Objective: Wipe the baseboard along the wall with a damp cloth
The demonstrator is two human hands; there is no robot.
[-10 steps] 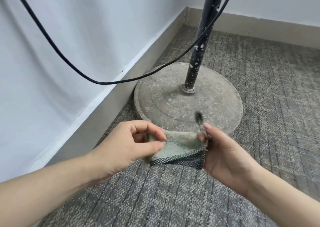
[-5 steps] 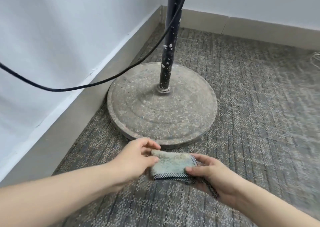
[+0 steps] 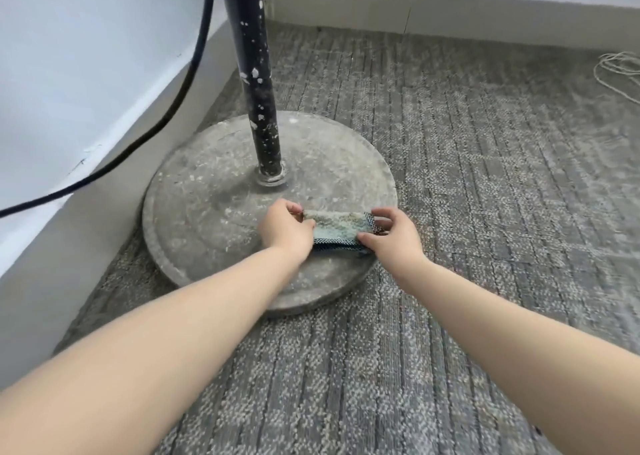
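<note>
Head camera view, looking down past both of your bare forearms at a corner of a carpeted room. Your left hand [image 3: 284, 227] and right hand [image 3: 391, 236] each pinch one end of a small folded cloth [image 3: 334, 228], pale greenish and grubby, with a dark checkered edge along its near side. The cloth is stretched flat between your hands, low over the near right part of a round, dusty stand base [image 3: 214, 205]; you cannot tell from this angle whether it touches the base. A black pole [image 3: 254, 73], flecked with white spots, rises from the middle of the base. A black cable [image 3: 162, 122] hangs in a curve from beside the pole down toward the left edge of the view. The grey baseboard [image 3: 45, 257] runs along the white wall [image 3: 69, 56] on your left, just beside the base, and continues along the far wall past the corner. Grey patterned carpet [image 3: 485, 194] covers the floor. A loop of pale cord [image 3: 620, 73] lies at the far right.
</note>
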